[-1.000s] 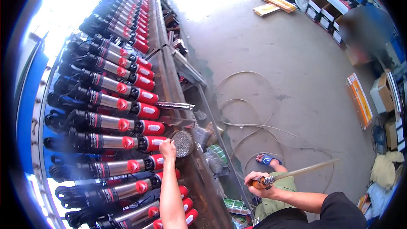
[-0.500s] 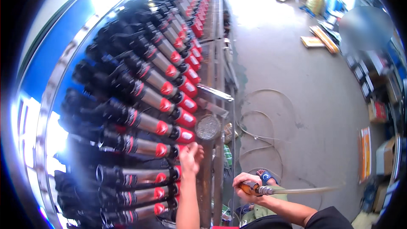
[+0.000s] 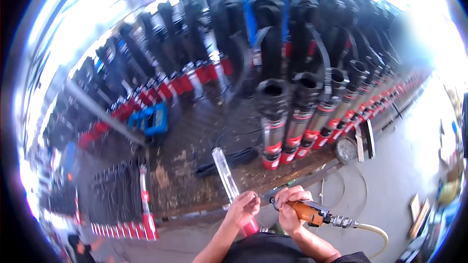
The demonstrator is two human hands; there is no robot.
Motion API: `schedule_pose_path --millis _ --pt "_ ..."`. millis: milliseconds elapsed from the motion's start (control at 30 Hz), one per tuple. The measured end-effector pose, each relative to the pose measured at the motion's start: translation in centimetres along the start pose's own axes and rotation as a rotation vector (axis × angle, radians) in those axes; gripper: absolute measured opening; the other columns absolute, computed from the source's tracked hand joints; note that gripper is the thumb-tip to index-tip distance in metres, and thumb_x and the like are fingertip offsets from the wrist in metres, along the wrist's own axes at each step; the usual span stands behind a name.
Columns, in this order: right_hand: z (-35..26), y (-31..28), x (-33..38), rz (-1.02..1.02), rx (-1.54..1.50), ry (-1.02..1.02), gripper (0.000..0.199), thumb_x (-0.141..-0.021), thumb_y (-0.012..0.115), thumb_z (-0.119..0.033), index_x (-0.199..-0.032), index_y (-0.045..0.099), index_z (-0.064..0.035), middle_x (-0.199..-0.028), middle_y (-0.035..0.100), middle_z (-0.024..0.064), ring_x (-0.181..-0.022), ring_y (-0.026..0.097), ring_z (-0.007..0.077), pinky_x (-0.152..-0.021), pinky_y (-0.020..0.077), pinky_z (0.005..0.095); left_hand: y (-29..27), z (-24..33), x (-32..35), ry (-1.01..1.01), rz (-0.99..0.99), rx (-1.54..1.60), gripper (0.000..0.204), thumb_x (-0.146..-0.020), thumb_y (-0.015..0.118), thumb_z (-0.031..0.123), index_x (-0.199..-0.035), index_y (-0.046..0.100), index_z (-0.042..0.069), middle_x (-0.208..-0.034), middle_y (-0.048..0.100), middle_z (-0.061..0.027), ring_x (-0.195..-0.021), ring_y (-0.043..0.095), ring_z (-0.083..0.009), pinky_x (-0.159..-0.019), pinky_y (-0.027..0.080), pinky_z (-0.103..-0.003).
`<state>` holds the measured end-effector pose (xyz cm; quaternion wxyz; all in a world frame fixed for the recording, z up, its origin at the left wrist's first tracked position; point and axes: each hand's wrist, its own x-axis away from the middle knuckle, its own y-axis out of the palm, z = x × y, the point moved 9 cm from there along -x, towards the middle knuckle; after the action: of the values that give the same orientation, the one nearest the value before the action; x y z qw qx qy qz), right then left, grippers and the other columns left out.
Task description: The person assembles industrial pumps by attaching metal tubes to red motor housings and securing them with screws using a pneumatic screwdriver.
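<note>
My right hand [image 3: 291,208] is wrapped round an orange air screwdriver [image 3: 310,214], its pale hose trailing from the rear end. The tool's tip points left, toward my left hand [image 3: 244,208]. The fingers of that hand are curled together in a pinch; whatever they hold is too small to make out. Beneath and behind it, a clear tube [image 3: 224,170] with a red end [image 3: 250,228] leans over the bench edge toward my body. Whether the left hand touches this tube I cannot tell.
Tubular black, silver and red units [image 3: 273,136] stand in rows along the wooden bench [image 3: 178,185]. A round metal dish [image 3: 346,150] sits by its edge. On the bench are a blue object [image 3: 153,119] and a black bundle [image 3: 229,160]. Another person [image 3: 84,248] appears at lower left.
The view has swung left along the bench. My left hand has left the row of units and come near the tool's tip. The air screwdriver now points left, still in my right hand.
</note>
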<state>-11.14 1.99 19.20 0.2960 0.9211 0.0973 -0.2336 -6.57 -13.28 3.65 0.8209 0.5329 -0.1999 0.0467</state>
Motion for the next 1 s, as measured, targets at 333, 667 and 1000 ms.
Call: schedule_pose_path --millis 333,667,1000 --pt "4.0 6.6 1.7 -0.266 0.064 0.236 0.023 -0.091 0.063 -0.023 -0.102 0.057 -0.004 -0.09 0.062 0.0124 -0.086 0.062 0.0223 -0.087 0.0485 0.0353 -5.2 1.8 3.8 0.246 0.015 0.156 0.018 -0.099 0.063 0.016 -0.098 0.069 -0.001 -0.084 0.069 -0.0105 -0.064 0.061 -0.016 -0.057 0.048 -0.026" --pt "5.5 5.8 3.8 -0.082 -0.077 0.169 0.029 -0.078 0.06 0.006 -0.101 0.047 -0.0075 -0.09 0.054 0.011 -0.07 0.057 0.0214 -0.073 0.0492 0.0397 -4.4 0.1 4.9 0.141 0.072 0.338 0.02 -0.101 0.062 0.02 -0.103 0.065 0.0 -0.084 0.067 -0.0055 -0.066 0.059 -0.0108 -0.056 0.043 -0.025" --pt "9.9 5.6 6.7 -0.075 0.124 0.286 0.028 -0.081 0.062 -0.006 -0.105 0.048 -0.0058 -0.093 0.054 0.0094 -0.077 0.057 0.0189 -0.079 0.0486 0.0387 -9.9 -2.5 3.3 0.018 0.158 0.454 0.021 -0.102 0.062 0.023 -0.098 0.061 0.003 -0.078 0.061 -0.0028 -0.065 0.056 -0.0092 -0.055 0.042 -0.021"
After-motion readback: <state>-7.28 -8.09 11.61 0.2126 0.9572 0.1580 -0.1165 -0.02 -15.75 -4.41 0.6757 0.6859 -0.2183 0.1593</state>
